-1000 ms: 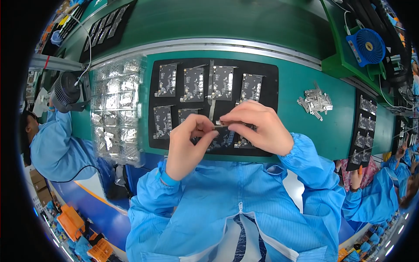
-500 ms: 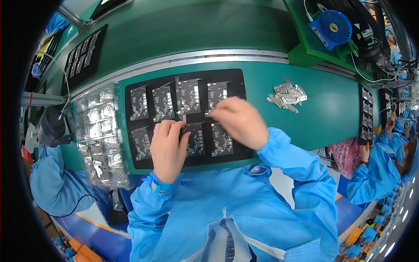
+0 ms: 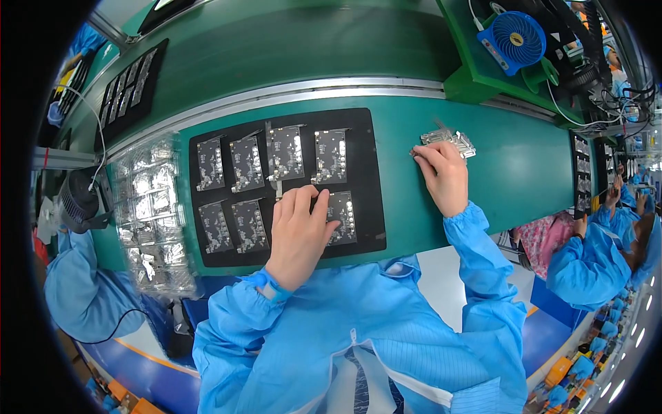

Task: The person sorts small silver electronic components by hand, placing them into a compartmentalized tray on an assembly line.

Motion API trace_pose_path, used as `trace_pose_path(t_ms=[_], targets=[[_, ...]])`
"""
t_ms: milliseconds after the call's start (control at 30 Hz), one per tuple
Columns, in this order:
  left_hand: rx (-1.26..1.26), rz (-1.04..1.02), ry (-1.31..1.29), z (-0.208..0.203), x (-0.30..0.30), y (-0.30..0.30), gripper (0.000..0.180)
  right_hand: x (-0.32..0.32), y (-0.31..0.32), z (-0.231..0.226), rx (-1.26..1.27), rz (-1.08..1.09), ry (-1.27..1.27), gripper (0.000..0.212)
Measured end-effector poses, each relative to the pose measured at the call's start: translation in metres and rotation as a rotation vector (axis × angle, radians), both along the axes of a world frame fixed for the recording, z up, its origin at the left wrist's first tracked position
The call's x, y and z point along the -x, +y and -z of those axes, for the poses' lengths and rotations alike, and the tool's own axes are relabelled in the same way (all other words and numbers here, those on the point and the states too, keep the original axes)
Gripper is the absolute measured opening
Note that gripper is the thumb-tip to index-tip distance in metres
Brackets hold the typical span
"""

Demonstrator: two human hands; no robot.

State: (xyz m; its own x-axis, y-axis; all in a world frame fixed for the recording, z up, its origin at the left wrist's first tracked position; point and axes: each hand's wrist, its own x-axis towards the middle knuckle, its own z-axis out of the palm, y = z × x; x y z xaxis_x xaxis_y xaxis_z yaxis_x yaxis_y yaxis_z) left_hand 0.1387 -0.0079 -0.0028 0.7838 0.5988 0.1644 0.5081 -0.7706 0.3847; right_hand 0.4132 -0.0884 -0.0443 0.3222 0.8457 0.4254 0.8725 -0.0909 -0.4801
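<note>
A black tray (image 3: pixel 376 207) holds two rows of dark circuit boards, among them an upper-right board (image 3: pixel 331 155) and a lower-right board (image 3: pixel 343 217). My left hand (image 3: pixel 296 238) rests over the front row, thumb apart from the fingers, and hides most of one board. Its fingertips touch the tray area just below a raised board (image 3: pixel 285 153) with a light strip at its lower edge. To the right, my right hand (image 3: pixel 447 181) is at a pile of small silvery metal pieces (image 3: pixel 460 141), thumb and fingers pinched together. What lies between those fingertips is too small to make out.
Clear plastic blister trays (image 3: pixel 148 214) with metal parts lie left of the black tray. A metal rail (image 3: pixel 296 96) runs behind. At the back right a blue fan (image 3: pixel 517 43) sits on a green stand (image 3: pixel 476 72). Another person's blue sleeve (image 3: pixel 593 269) is at the right.
My right hand has moved from the upper-right board to the metal pile on the right. My left hand has shifted slightly right across the front row. The view has turned a little.
</note>
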Motion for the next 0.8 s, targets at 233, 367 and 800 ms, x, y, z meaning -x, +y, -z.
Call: trace_pose_path(t_ms=[233, 367, 800], targets=[[0.270, -0.007, -0.199, -0.014, 0.003, 0.002, 0.034, -0.003, 0.000, -0.004, 0.045, -0.041, 0.153, 0.012], [0.522, -0.033, -0.375, -0.017, 0.005, -0.004, 0.023, 0.013, 0.000, -0.022, -0.006, 0.015, 0.313, 0.012], [0.045, 0.224, -0.525, -0.023, 0.005, 0.000, 0.021, 0.079, 0.000, -0.082, 0.269, -0.547, 0.864, 0.007]])
